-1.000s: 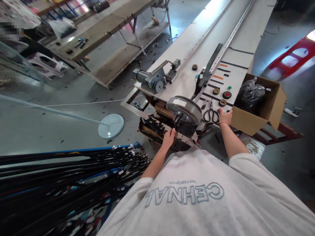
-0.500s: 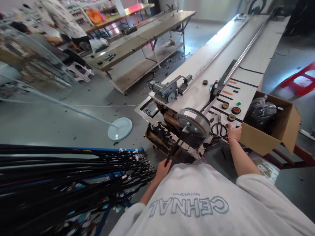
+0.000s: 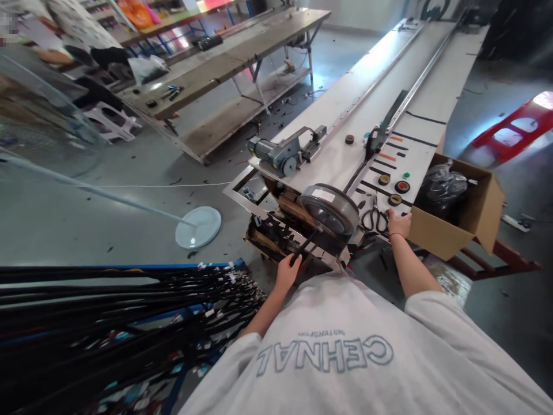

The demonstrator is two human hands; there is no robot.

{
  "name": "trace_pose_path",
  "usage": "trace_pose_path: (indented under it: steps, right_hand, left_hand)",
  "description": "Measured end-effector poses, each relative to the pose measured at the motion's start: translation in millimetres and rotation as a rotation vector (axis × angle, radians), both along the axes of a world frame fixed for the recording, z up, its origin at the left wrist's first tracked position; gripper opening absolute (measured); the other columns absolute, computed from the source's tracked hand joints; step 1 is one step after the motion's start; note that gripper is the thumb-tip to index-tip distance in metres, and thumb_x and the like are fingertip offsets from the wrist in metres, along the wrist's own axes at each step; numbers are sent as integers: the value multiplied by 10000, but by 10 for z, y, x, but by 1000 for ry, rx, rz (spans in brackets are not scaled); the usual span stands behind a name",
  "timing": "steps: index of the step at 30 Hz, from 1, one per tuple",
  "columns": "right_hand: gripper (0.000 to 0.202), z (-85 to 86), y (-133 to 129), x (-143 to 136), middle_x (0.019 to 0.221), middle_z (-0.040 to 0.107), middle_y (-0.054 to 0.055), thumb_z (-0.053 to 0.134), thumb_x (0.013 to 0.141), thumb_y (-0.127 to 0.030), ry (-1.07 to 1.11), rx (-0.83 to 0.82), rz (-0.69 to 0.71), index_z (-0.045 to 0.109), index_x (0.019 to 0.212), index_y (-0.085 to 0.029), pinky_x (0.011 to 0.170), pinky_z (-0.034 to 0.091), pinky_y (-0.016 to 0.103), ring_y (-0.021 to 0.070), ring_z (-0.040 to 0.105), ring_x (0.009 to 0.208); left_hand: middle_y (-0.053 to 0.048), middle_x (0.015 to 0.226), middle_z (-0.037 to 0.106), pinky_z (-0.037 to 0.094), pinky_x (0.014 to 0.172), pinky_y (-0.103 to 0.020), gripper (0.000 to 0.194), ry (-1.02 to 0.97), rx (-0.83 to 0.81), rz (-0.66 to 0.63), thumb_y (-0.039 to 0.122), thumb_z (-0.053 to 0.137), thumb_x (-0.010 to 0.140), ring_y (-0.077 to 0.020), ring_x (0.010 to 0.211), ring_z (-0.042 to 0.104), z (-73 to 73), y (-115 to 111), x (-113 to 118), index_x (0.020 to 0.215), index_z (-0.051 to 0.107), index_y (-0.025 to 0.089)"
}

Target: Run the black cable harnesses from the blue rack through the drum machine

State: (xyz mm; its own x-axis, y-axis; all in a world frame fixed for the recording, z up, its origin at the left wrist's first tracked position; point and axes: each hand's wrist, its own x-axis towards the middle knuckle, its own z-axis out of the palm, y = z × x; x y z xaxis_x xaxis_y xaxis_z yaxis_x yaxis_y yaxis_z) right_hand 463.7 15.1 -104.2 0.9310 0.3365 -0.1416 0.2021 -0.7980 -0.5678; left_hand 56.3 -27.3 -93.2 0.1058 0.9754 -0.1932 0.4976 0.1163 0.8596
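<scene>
My left hand (image 3: 287, 272) is closed around the end of a black cable bundle (image 3: 306, 248) that runs up beside a round grey reel (image 3: 330, 208). At the front corner of the long white table (image 3: 341, 109), my right hand (image 3: 399, 223) rests by the edge, with a small red thing at its fingertips; whether it holds anything is hidden. Black-handled scissors (image 3: 375, 220) lie just left of that hand. Tape rolls (image 3: 394, 199) and short black and orange strips lie beyond it. A grey motor unit (image 3: 276, 155) sits at the table's left corner.
An open cardboard box (image 3: 444, 233) with a dark plastic bag stands right of the table. Many black cables (image 3: 129, 300) hang on a blue rack at lower left. A red stool (image 3: 518, 129) is at the right. People are at the upper left near another workbench (image 3: 224, 69).
The whole view has shifted, with the table and reel now further left. My left hand has risen a little towards the reel, still closed on the black bundle. My right hand stays at the table edge.
</scene>
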Motion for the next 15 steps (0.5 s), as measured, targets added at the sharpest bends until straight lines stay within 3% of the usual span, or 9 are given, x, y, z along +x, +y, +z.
trace_pose_path:
  steps: [9,15]
  right_hand:
    - [792,65,-20,-54,1356,514,240,572,826,-615,26,15,-12,391,1407,-108,1005,410,491,373,529,1224]
    - [789,35,-25,-43,1356,511,249,525,852,-640,22,39,-22,399,1412,-99,1009,408,513,378,524,1233]
  left_hand:
    - [-24,647,630,439,653,-263,364,0,-25,-26,450,502,838,-177,675,580,-46,189,333,729,659,140]
    - [-34,674,643,444,659,-267,364,12,-38,-78,456,505,842,-182,684,597,-137,200,371,756,659,138]
